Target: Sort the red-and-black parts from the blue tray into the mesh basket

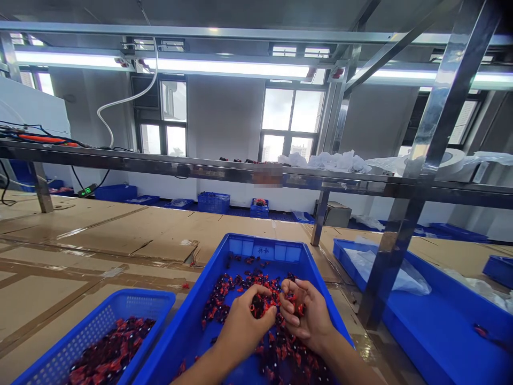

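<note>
Both hands are over a long blue tray (266, 250) with many small red and black plastic parts (224, 291) scattered across its bottom. My left hand (244, 323) is curled, thumb and forefinger bent towards each other, around a few of these parts. A small red ring-like end shows at its palm side. Cupped with its palm turned up, my right hand (310, 315) holds several red and black parts (298, 306) under bent fingers. The two hands nearly meet, with a narrow gap between their fingertips. The exact kind of the parts is too small to tell.
A perforated blue basket (160, 302) of similar parts stands at the left. To the right, a steel post (396, 256) rises beside another blue tray (425, 321) with clear plastic bags (404, 275). A metal shelf rail (224, 172) crosses ahead above the cardboard-covered table (132, 230).
</note>
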A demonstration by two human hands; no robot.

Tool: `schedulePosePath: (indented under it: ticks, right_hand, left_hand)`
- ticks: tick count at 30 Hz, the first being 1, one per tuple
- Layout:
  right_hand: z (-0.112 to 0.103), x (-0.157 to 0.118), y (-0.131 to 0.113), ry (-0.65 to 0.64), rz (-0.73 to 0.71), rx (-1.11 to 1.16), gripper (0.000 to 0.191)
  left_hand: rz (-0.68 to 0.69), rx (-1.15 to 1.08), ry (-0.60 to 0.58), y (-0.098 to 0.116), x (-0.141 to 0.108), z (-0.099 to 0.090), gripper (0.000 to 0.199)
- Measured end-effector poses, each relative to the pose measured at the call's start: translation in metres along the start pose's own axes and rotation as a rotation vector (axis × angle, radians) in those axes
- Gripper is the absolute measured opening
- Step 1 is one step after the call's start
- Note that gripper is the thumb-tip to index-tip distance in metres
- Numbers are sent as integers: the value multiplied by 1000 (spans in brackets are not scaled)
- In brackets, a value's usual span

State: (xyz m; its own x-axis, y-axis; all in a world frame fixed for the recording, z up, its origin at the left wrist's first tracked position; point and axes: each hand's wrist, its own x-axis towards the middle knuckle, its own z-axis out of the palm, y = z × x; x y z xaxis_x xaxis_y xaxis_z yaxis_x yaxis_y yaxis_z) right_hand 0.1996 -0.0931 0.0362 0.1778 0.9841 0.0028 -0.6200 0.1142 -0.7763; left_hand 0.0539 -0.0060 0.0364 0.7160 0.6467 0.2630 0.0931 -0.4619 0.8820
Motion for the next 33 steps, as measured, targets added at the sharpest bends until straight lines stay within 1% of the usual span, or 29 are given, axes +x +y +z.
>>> schedulePosePath:
  ticks: [3, 8, 10, 14, 16, 17, 18, 19, 22, 24, 26, 28, 33]
  right_hand:
    - [0, 2, 4, 73, 45, -137, 35]
    - [0, 7, 14, 103, -13, -372, 29]
    - [0, 9, 15, 153, -69, -531, 28]
    - [4, 8, 14, 236, -285, -1001, 27]
    - [8, 6, 13, 253, -297, -1142, 23]
    - [10, 5, 12, 263, -284, -1168, 22]
    - [11, 4, 12, 273, -269, -1161, 22]
    - [12, 3, 12, 285, -250, -1107, 23]
    - [13, 5, 13, 341, -168, -814, 26]
    - [11, 8, 14, 376, -96, -654, 31]
    - [8, 10, 14, 397, -24, -571, 34]
    - [4, 10, 13, 412, 41, -485, 32]
    - [-3, 10, 13, 423, 119, -329, 27]
  left_hand:
    - [15, 11, -13, 2, -2, -1, 24]
    - [14, 32, -9, 0, 0, -2, 21]
    - [2, 64, 6, -2, 1, -2, 21]
    - [11, 101, -8, -4, 2, -1, 14]
    - [18, 115, -18, -6, 2, 0, 11]
    - [14, 125, -22, -7, 2, 1, 9]
    - [4, 135, -29, -9, 2, 1, 10]
    - [-9, 144, -36, -11, 3, 2, 12]
    - [-36, 138, -66, -15, 4, 2, 23]
    - [-30, 125, -85, -15, 4, 1, 29]
    - [-28, 129, -104, -14, 3, 0, 31]
    - [-29, 149, -114, -13, 2, 0, 31]
    - [-30, 187, -113, -15, 1, 3, 25]
